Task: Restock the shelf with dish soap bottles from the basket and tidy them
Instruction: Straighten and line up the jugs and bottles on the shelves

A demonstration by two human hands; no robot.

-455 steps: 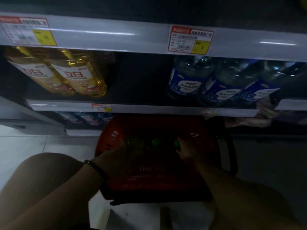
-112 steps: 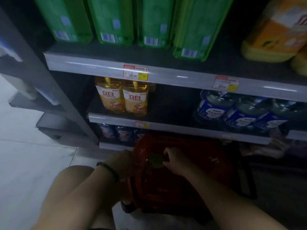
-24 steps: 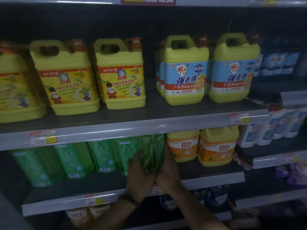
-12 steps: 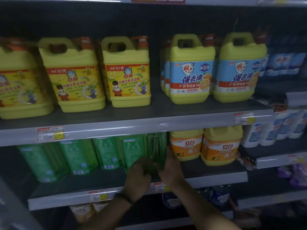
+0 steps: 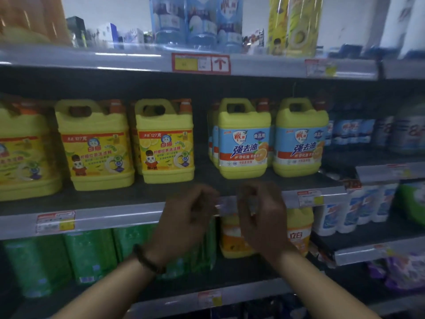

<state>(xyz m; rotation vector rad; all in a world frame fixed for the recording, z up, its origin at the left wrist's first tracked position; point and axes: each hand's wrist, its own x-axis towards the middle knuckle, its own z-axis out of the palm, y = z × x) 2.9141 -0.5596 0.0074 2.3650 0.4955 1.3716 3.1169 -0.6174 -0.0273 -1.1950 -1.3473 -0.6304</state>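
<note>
The left hand (image 5: pixel 186 219) and right hand (image 5: pixel 262 217) hung just apart before the shelf edge (image 5: pixel 115 217), fingers (image 5: pixel 202 194) loosely curled, empty; green bottles (image 5: pixel 89 254) stood packed below it.

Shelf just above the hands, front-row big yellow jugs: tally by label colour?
Yellow-label jugs: 3 (the leftmost is cut off by the frame edge)
Blue-label jugs: 2
Total: 5
</note>
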